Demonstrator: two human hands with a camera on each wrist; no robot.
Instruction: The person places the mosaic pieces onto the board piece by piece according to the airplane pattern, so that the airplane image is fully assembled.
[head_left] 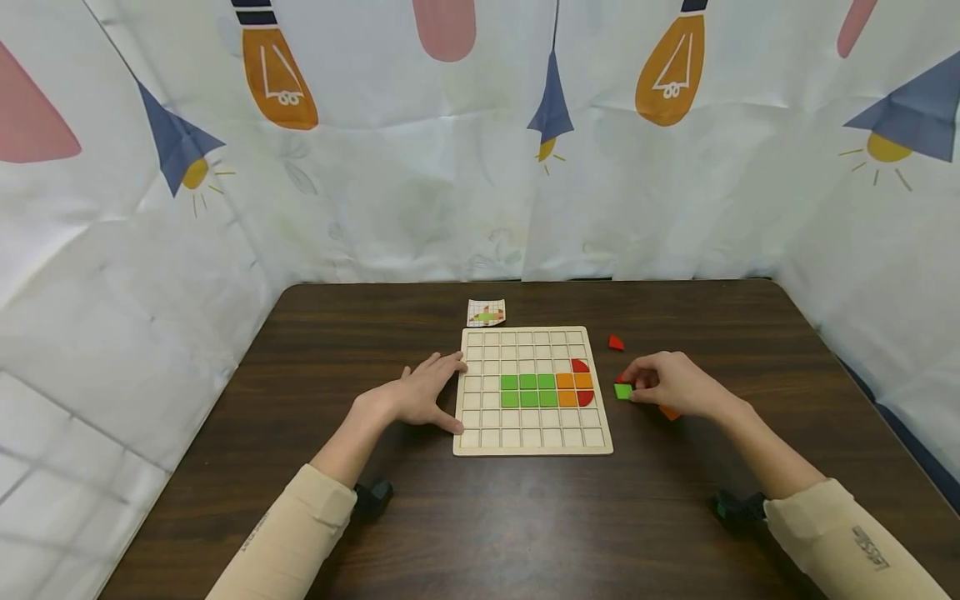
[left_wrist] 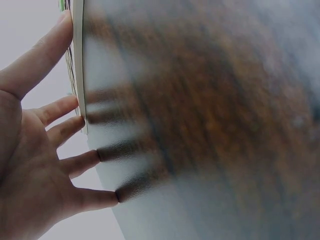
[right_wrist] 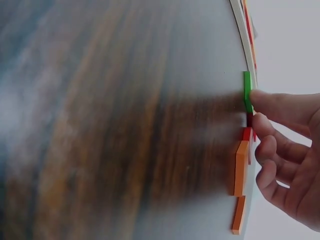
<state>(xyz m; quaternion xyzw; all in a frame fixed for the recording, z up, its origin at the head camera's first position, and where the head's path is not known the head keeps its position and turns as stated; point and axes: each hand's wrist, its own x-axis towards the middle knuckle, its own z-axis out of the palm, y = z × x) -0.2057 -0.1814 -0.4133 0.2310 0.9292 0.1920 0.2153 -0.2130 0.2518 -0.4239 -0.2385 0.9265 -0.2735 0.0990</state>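
Note:
A pale wooden grid board (head_left: 480,417) lies on the table, with green (head_left: 528,390), orange (head_left: 566,389) and red tiles (head_left: 585,398) set in its cells. Along the board's left edge my left hand (head_left: 408,392) spreads its fingers, thumb tip near the lower corner and fingertips higher up. To the right of the board, my right hand (head_left: 671,383) pinches a loose green square tile (head_left: 622,391) with thumb and curled index finger, low at the tabletop. In the right wrist view the thumb tip overlaps the green tile (right_wrist: 247,90); red (right_wrist: 247,133) and orange pieces (right_wrist: 241,167) lie beside the fingers.
Behind the board lies a small picture card (head_left: 486,312) showing a coloured pattern on a grid. A loose red piece (head_left: 616,342) sits right of the board's upper corner. An orange piece (head_left: 670,412) shows partly under my right hand. A printed curtain (head_left: 420,200) surrounds the dark table (head_left: 525,525).

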